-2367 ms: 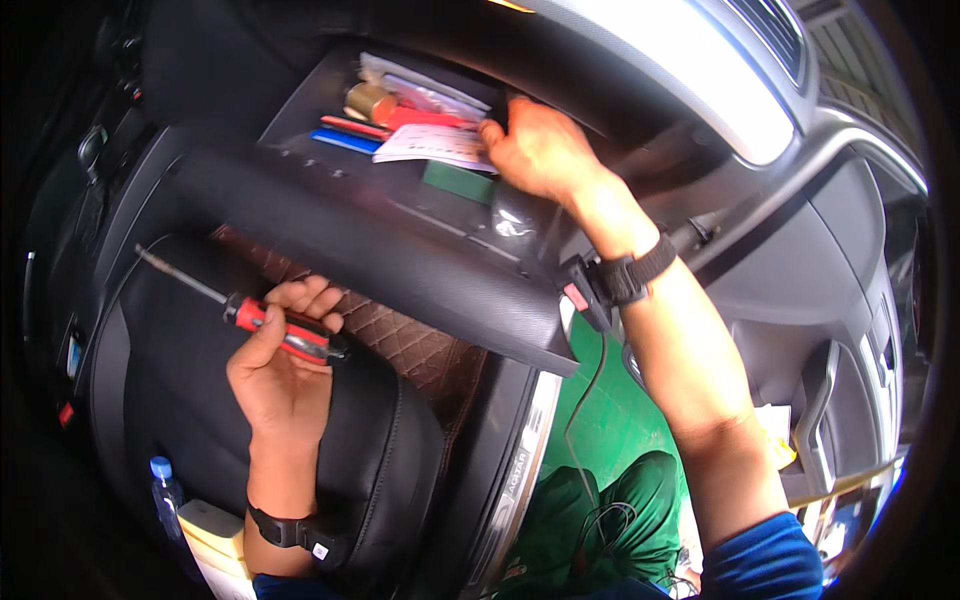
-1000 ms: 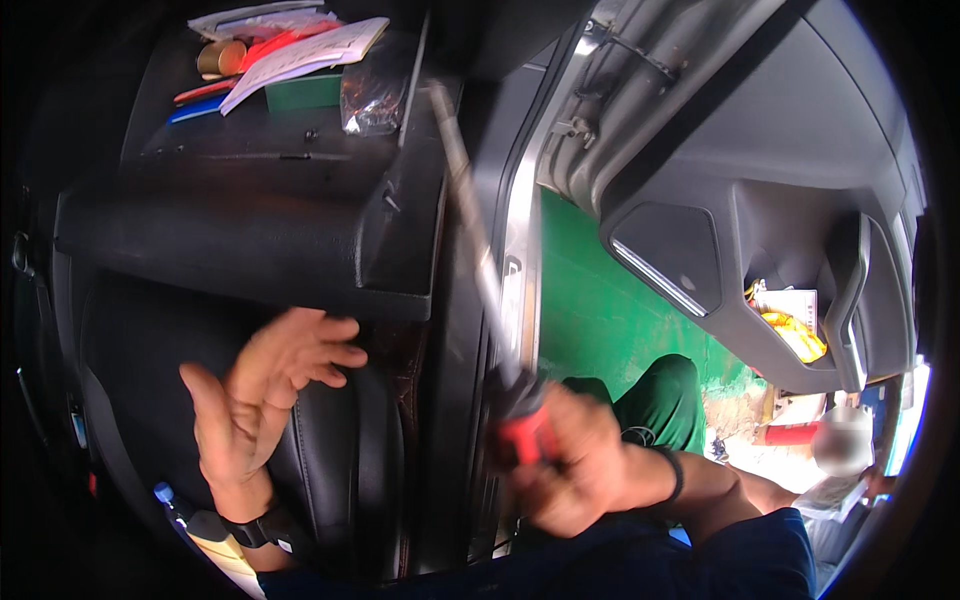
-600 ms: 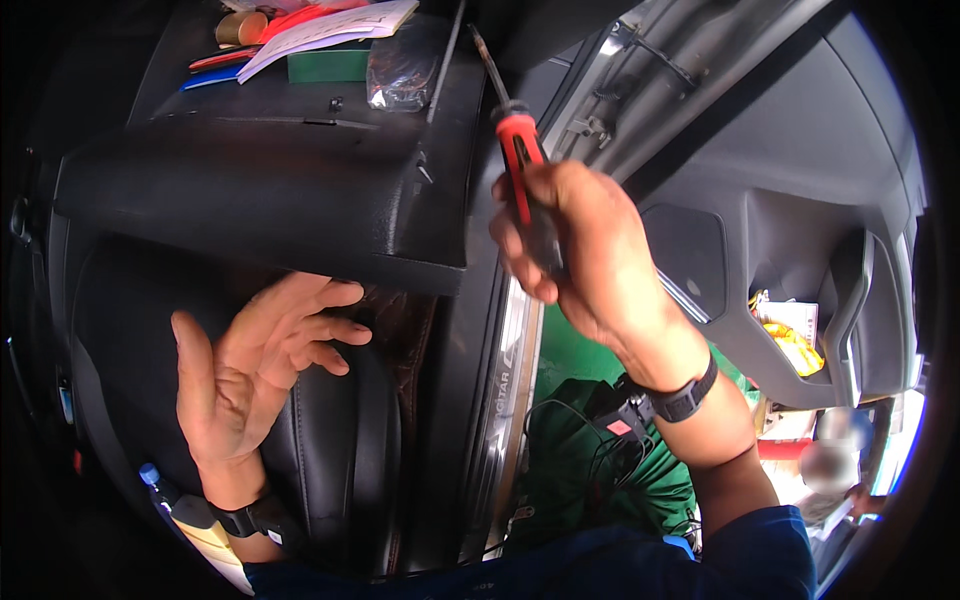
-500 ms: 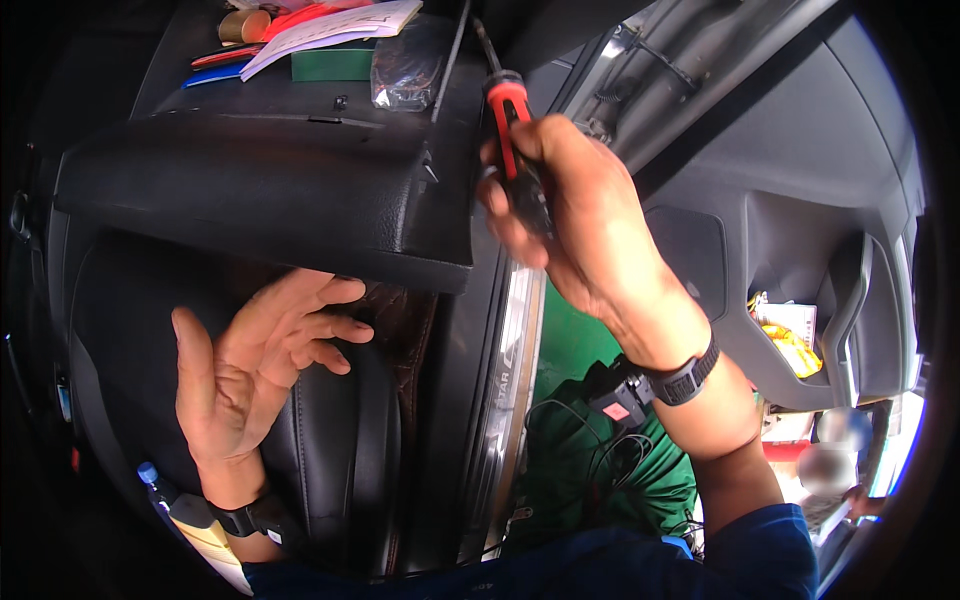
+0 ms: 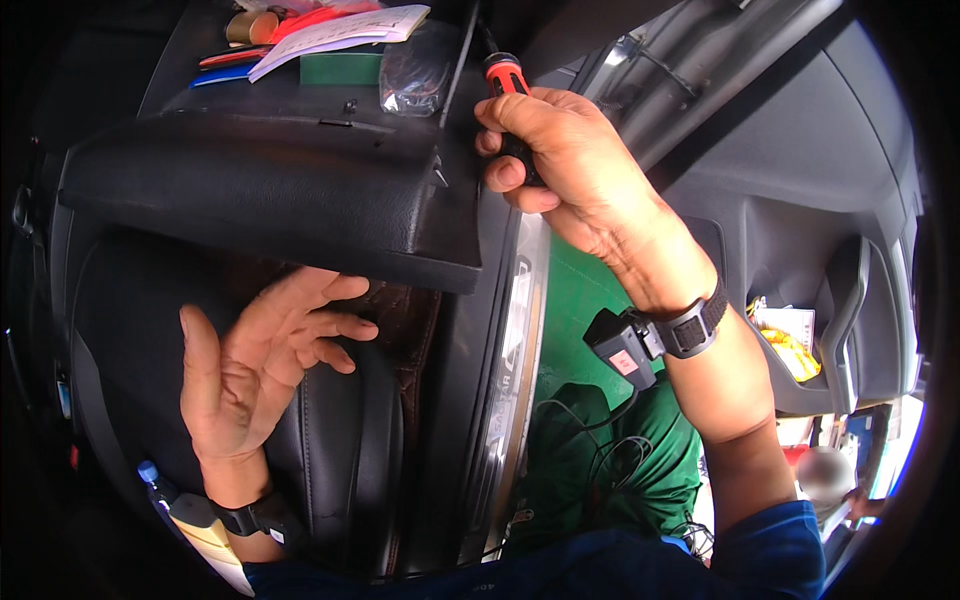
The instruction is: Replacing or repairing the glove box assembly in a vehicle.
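My right hand (image 5: 555,150) is wrapped round the red and black handle of a screwdriver (image 5: 507,78). Its dark shaft points up and away, beside the right edge of the dashboard; the tip is lost in shadow. Below the opened glove box lid (image 5: 270,190), my left hand (image 5: 265,360) is held palm up with fingers spread and nothing in it. Its fingertips are close to the lid's lower edge; whether they touch it I cannot tell. Inside the glove box lie papers (image 5: 340,38), a green box (image 5: 340,68) and a clear plastic bag (image 5: 415,80).
A black seat (image 5: 345,440) lies under my left hand. To the right runs the metal door sill (image 5: 510,350), then the open car door (image 5: 800,160), with a yellow packet (image 5: 790,352) in its pocket. Cables (image 5: 620,455) hang over my green trousers. A bottle (image 5: 150,475) stands lower left.
My right hand has turned slightly and its fingers have shifted on the screwdriver handle. The view has moved a little; my left hand keeps its pose.
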Tool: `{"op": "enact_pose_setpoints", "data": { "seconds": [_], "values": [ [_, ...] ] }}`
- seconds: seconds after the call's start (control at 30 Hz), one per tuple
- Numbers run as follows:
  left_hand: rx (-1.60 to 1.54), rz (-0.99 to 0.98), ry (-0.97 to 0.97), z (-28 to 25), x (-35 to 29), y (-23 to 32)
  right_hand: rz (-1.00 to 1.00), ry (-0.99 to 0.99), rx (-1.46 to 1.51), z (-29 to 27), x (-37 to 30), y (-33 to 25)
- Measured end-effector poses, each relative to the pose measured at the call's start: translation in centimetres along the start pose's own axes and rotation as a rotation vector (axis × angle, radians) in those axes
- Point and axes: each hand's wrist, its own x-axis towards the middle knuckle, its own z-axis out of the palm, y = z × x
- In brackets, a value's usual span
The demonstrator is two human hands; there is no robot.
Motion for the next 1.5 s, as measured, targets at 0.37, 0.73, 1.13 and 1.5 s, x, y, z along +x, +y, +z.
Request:
{"op": "enact_pose_setpoints", "data": {
  "seconds": [0.37,0.73,1.13,1.5],
  "values": [
    [-0.022,0.069,0.033,-0.2,-0.1,-0.1,0.036,-0.025,-0.412,-2.5,0.4,-0.1],
    [0.296,0.317,0.519,-0.7,0.6,0.3,0.107,0.079,-0.18,0.8,-1.0,-0.7],
    [0.176,0.32,0.495,-1.0,0.4,0.2,0.125,0.063,0.135,5.2,-5.4,-3.5],
    [0.205,0.371,0.46,-1.5,0.1,-0.1,0.199,0.034,0.154,4.1,-2.3,-5.1]
  ]
}}
